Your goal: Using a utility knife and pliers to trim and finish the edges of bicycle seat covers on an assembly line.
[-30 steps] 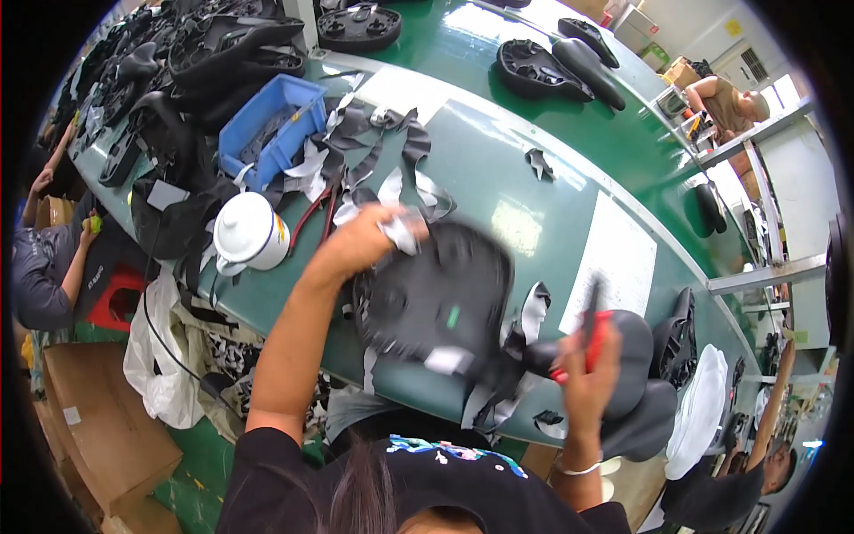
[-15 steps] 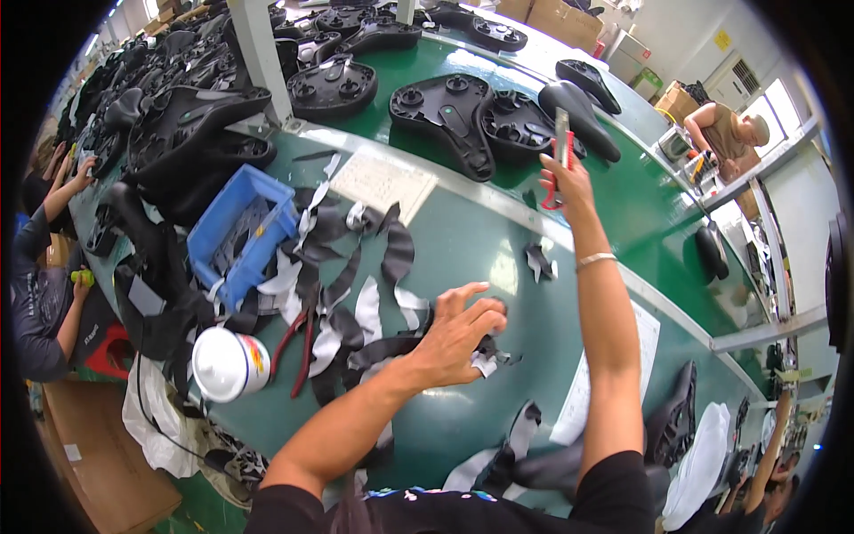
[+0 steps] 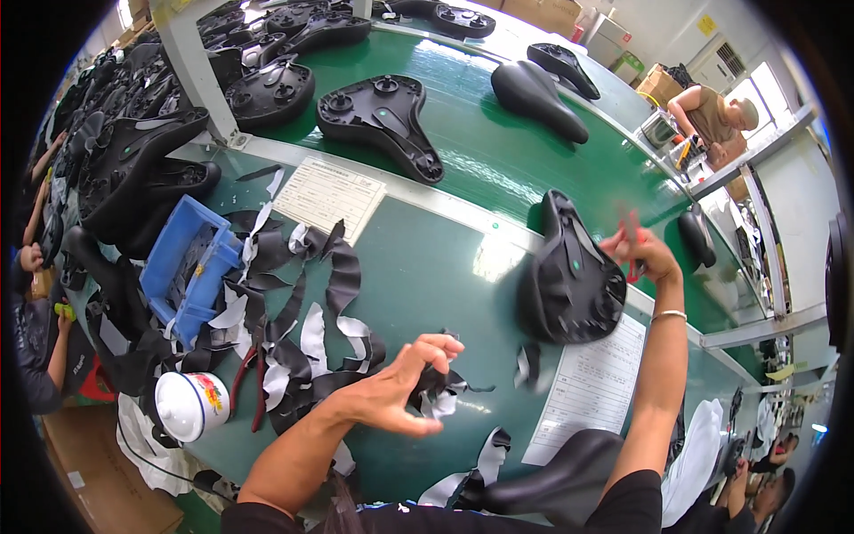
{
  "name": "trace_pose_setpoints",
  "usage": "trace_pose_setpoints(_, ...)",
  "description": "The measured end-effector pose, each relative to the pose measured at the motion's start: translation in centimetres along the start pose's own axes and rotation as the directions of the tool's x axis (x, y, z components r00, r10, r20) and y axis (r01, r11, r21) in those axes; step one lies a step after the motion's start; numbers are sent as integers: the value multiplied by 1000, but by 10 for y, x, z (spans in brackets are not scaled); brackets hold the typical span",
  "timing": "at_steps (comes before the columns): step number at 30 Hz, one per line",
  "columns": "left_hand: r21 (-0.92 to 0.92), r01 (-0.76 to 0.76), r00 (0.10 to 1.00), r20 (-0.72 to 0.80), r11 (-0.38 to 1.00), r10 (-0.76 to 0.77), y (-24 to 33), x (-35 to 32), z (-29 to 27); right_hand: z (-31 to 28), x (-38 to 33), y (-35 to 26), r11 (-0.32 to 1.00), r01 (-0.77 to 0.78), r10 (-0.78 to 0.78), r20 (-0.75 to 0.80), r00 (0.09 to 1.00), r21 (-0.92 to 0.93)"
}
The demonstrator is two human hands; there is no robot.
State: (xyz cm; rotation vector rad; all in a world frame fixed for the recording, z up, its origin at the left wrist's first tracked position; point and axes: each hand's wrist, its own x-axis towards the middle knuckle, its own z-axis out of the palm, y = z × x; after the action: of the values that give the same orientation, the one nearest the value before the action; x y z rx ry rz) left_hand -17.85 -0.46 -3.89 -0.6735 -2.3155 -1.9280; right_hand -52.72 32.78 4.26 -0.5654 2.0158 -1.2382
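My left hand (image 3: 405, 387) is open, its thumb and fingers spread, above black and white trim scraps (image 3: 436, 396) on the green table. Nothing shows in its grasp. My right hand (image 3: 654, 256) is closed on a red-handled metal tool (image 3: 632, 249), which is blurred by motion. Just left of that hand is a black bicycle saddle (image 3: 574, 276), underside up, nose toward the far side. Whether my fingers touch its edge I cannot tell. Another smooth black saddle (image 3: 560, 472) lies by my right forearm, partly hidden.
Red-handled pliers (image 3: 249, 383), a white lidded mug (image 3: 191, 405) and a blue bin (image 3: 187, 267) stand left among curled offcuts. Beyond a metal rail, upturned saddles (image 3: 382, 116) rest on green surface. A printed sheet (image 3: 592, 383) lies right. People work at both sides.
A saddle from beyond the rail now sits upturned on the near table. My right hand has come nearer and to the right with the tool; my left hand's fingers have spread. The view has shifted.
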Motion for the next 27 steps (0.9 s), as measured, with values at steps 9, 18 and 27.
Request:
trace_pose_setpoints(9, -212, 392, 817, -366, 895, -445, 3, -10, 1, -31, 189, -1, 824, 283, 83, -599, 796, 491)
trace_pose_setpoints(18, 95, 373, 851, -433, 923, -299, 8, 12, 6, -14, 288, -5, 694, 440, 47, -646, 762, 570)
trace_pose_setpoints(27, -49, 388, 754, -556, 920, -348, 3, 14, 17, 94, 116, -118, 898, 433, -329, -528, 783, 82)
